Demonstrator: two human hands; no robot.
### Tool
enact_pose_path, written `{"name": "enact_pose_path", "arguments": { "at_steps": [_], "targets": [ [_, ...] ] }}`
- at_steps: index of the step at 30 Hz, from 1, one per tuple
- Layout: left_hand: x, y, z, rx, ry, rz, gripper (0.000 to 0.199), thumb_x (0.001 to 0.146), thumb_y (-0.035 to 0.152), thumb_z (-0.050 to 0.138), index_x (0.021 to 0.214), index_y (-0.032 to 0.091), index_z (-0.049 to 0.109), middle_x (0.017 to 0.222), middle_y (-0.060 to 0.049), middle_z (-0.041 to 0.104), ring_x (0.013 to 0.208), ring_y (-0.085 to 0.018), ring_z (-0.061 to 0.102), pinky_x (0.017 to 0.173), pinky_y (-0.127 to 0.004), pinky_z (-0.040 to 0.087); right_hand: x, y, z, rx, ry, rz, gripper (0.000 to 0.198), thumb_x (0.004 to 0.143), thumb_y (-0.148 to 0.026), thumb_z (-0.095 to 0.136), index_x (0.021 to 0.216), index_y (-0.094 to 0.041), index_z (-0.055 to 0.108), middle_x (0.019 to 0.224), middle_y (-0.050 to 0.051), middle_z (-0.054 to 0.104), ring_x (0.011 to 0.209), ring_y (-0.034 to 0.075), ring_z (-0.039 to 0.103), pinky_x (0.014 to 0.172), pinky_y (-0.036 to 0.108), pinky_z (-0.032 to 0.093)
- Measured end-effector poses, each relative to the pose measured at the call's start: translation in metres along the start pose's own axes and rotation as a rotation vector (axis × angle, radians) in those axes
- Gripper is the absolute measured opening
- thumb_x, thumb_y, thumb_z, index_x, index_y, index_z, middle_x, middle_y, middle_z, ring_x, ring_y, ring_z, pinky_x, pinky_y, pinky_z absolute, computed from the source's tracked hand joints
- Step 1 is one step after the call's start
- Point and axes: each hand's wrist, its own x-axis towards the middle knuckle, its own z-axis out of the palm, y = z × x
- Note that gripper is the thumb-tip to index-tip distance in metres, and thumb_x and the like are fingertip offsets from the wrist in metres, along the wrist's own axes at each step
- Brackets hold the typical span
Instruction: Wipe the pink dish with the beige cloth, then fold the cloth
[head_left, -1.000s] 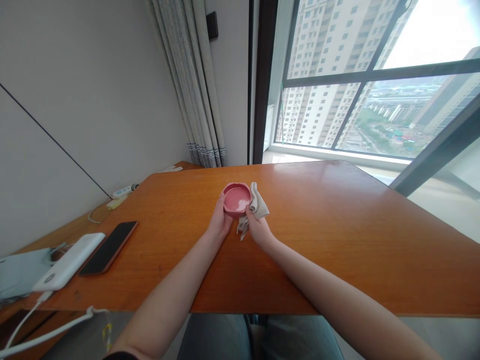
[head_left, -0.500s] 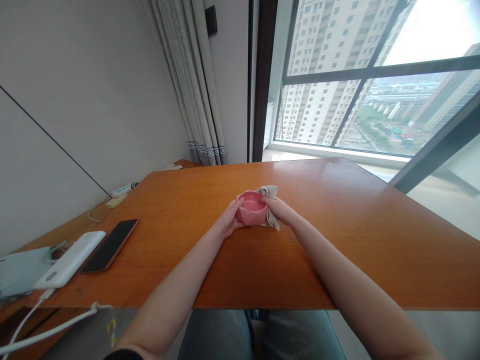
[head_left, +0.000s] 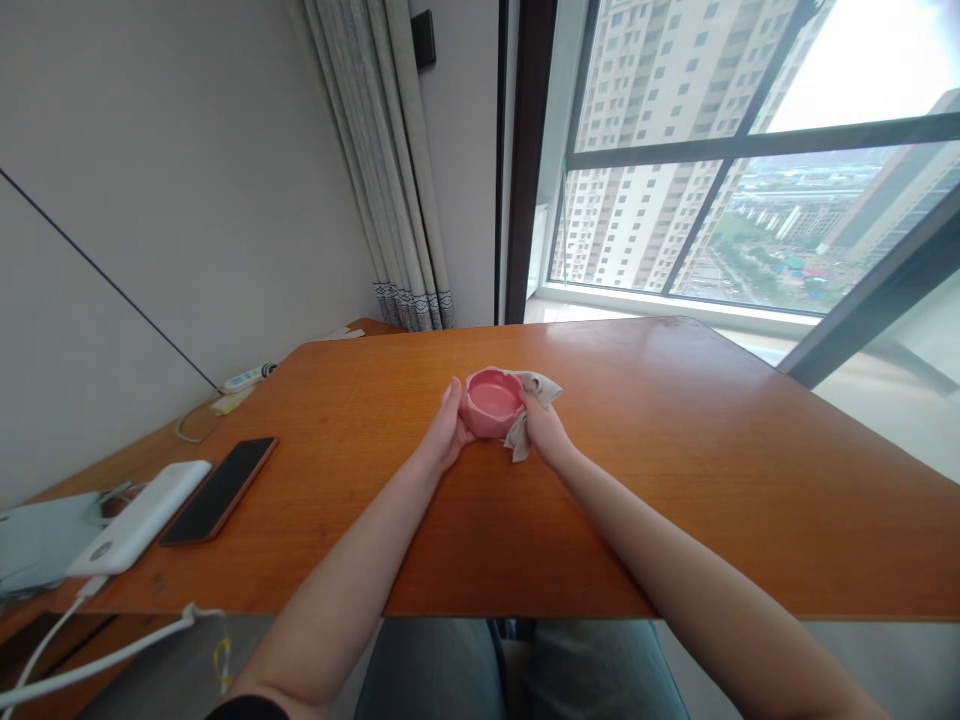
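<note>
A pink ashtray (head_left: 493, 400), thick-walled with a wavy notched rim, is held just over the middle of the table, its hollow tilted toward me. My left hand (head_left: 448, 430) grips its left side, thumb raised by the rim and fingers partly hidden beneath. On the other side, my right hand (head_left: 543, 422) is closed on a light grey-beige cloth (head_left: 541, 386) and presses it to the ashtray's right wall. One end of the cloth sticks out behind the hand; another hangs below the ashtray.
On the wooden table (head_left: 645, 520), a dark phone (head_left: 219, 490) lies at left beside a white power bank (head_left: 141, 517) with a cable plugged in. A power strip (head_left: 250, 379) and light blue pouch (head_left: 45, 540) are farther left. A large window (head_left: 705, 160) stands beyond.
The ashtray has shifted slightly left and turned, its hollow showing more. My left thumb has come off the rim's inside. My right hand and the cloth have moved left along its side.
</note>
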Motion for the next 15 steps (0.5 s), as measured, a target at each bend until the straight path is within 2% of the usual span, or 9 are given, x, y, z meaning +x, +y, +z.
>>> {"name": "enact_pose_path", "arguments": {
  "at_steps": [2, 4, 6, 8, 11, 13, 15],
  "targets": [
    [-0.004, 0.005, 0.001, 0.087, -0.058, -0.064, 0.062, 0.079, 0.056, 0.058, 0.132, 0.025, 0.048, 0.119, -0.013, 0.063, 0.1, -0.026, 0.064, 0.077, -0.039, 0.056, 0.008, -0.011, -0.012, -0.031, -0.071, 0.031, 0.039, 0.076, -0.041, 0.054, 0.105, -0.017, 0.064, 0.103, 0.005, 0.07, 0.106, 0.026, 0.062, 0.097, 0.04, 0.046],
    [-0.006, 0.006, 0.002, 0.177, -0.093, -0.114, 0.056, 0.079, 0.051, 0.061, 0.127, 0.024, 0.053, 0.115, -0.013, 0.065, 0.098, -0.027, 0.065, 0.075, -0.04, 0.056, 0.013, -0.018, -0.02, -0.067, -0.145, 0.061, 0.034, 0.074, -0.038, 0.056, 0.099, -0.016, 0.067, 0.096, 0.004, 0.072, 0.101, 0.026, 0.063, 0.095, 0.04, 0.047],
    [-0.006, 0.003, 0.003, 0.219, -0.068, -0.121, 0.051, 0.079, 0.047, 0.062, 0.124, 0.023, 0.055, 0.115, -0.012, 0.065, 0.098, -0.027, 0.064, 0.074, -0.04, 0.056, 0.013, -0.019, -0.021, -0.074, -0.176, 0.065, 0.033, 0.075, -0.038, 0.057, 0.097, -0.016, 0.067, 0.095, 0.004, 0.072, 0.101, 0.026, 0.064, 0.094, 0.039, 0.048],
    [-0.004, -0.001, 0.004, 0.214, 0.004, -0.062, 0.047, 0.081, 0.045, 0.06, 0.122, 0.023, 0.056, 0.117, -0.011, 0.064, 0.099, -0.026, 0.064, 0.074, -0.039, 0.057, 0.009, -0.014, -0.015, -0.037, -0.147, 0.031, 0.04, 0.079, -0.046, 0.054, 0.102, -0.017, 0.066, 0.102, 0.005, 0.071, 0.106, 0.026, 0.062, 0.097, 0.04, 0.047],
    [0.0, -0.007, 0.007, 0.129, 0.105, 0.068, 0.045, 0.084, 0.046, 0.056, 0.124, 0.025, 0.053, 0.122, -0.009, 0.061, 0.101, -0.023, 0.063, 0.074, -0.037, 0.057, -0.004, 0.001, 0.004, 0.045, -0.055, -0.122, 0.056, 0.083, -0.06, 0.045, 0.121, -0.021, 0.058, 0.125, 0.006, 0.061, 0.122, 0.024, 0.053, 0.107, 0.041, 0.038],
    [0.001, -0.01, 0.009, 0.075, 0.157, 0.157, 0.048, 0.083, 0.045, 0.058, 0.126, 0.028, 0.049, 0.127, -0.008, 0.058, 0.103, -0.022, 0.062, 0.075, -0.035, 0.057, -0.013, 0.009, 0.017, 0.074, -0.002, -0.219, 0.063, 0.083, -0.064, 0.043, 0.13, -0.023, 0.05, 0.138, 0.006, 0.051, 0.131, 0.023, 0.043, 0.112, 0.043, 0.031],
    [0.002, -0.012, 0.01, 0.069, 0.176, 0.211, 0.052, 0.08, 0.041, 0.063, 0.128, 0.029, 0.045, 0.131, -0.007, 0.054, 0.106, -0.021, 0.061, 0.076, -0.033, 0.057, -0.02, 0.013, 0.026, 0.09, 0.041, -0.257, 0.065, 0.083, -0.064, 0.044, 0.134, -0.025, 0.045, 0.143, 0.005, 0.045, 0.136, 0.022, 0.036, 0.115, 0.045, 0.025]
  ]
}}
